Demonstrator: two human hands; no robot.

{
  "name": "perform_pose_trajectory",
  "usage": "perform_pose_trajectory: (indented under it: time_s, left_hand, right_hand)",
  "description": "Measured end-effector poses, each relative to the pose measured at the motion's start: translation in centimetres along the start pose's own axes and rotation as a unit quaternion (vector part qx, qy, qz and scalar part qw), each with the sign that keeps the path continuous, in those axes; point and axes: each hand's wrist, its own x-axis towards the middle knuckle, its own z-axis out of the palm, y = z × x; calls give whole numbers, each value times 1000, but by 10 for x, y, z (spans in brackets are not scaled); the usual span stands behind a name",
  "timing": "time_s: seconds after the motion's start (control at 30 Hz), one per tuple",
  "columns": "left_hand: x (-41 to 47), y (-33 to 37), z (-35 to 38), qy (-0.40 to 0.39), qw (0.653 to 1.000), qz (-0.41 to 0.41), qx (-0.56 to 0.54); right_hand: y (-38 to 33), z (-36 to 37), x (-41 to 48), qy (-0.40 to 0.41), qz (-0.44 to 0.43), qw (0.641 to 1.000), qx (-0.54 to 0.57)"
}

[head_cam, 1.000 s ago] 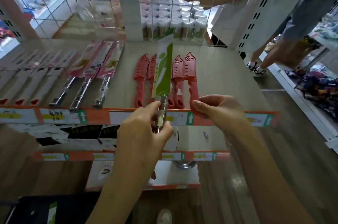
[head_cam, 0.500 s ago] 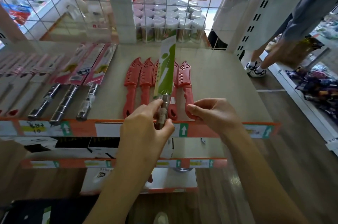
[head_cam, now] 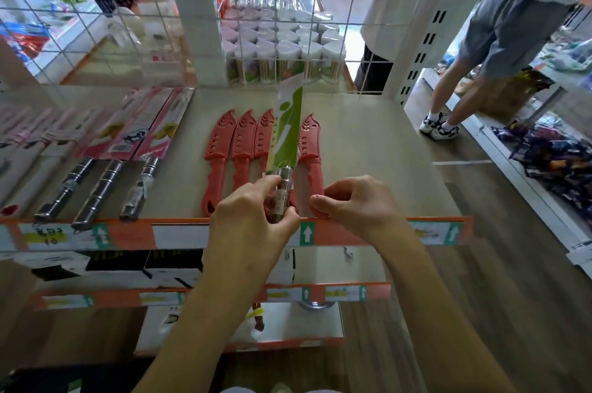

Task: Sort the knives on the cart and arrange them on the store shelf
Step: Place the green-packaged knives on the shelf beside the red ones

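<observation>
Green-sleeved knife (head_cam: 288, 129) points away from the person over the top store shelf (head_cam: 378, 149), its steel handle gripped by the left hand (head_cam: 250, 226), fingers and thumb curled round it. Its sleeve crosses a row of red sheathed knives (head_cam: 242, 142), 4 of them in sight, lying side by side on the shelf with handles toward the orange price strip (head_cam: 352, 237). The right hand (head_cam: 358, 206) pinches the handle end of the rightmost red knife (head_cam: 310, 142) between thumb and curled fingers. To the left lie 3 steel-handled knives in pink sleeves (head_cam: 150, 136).
</observation>
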Motion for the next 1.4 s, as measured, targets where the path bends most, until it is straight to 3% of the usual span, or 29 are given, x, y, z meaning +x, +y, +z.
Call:
perform_pose_trajectory:
  time_s: [0.37, 0.5, 0.63, 0.7, 0.97, 1.23, 1.4]
  left_hand:
    - [0, 3, 6, -4, 1000, -1, -6]
    - [0, 4, 9, -7, 1000, 1, -6]
    - [1, 6, 13, -23, 1000, 3, -20]
    - [1, 7, 15, -26, 999, 2, -23]
    - [-3, 15, 25, -45, 998, 37, -36]
    - [14, 18, 30, -73, 996, 18, -53]
    - [29, 11, 24, -41, 999, 18, -10]
  right_hand:
    - [0, 2, 2, 27, -12, 1000, -5]
    - [-1, 0, 0, 41, -21, 994, 102]
    - [-10, 1, -6, 3, -6, 965, 263]
    - [-12, 2, -7, 6, 3, 959, 285]
    - [-4, 1, 2, 31, 30, 958, 283]
    - [5, -16, 23, 45, 29, 959, 279]
    - [9, -24, 36, 32, 67, 956, 285]
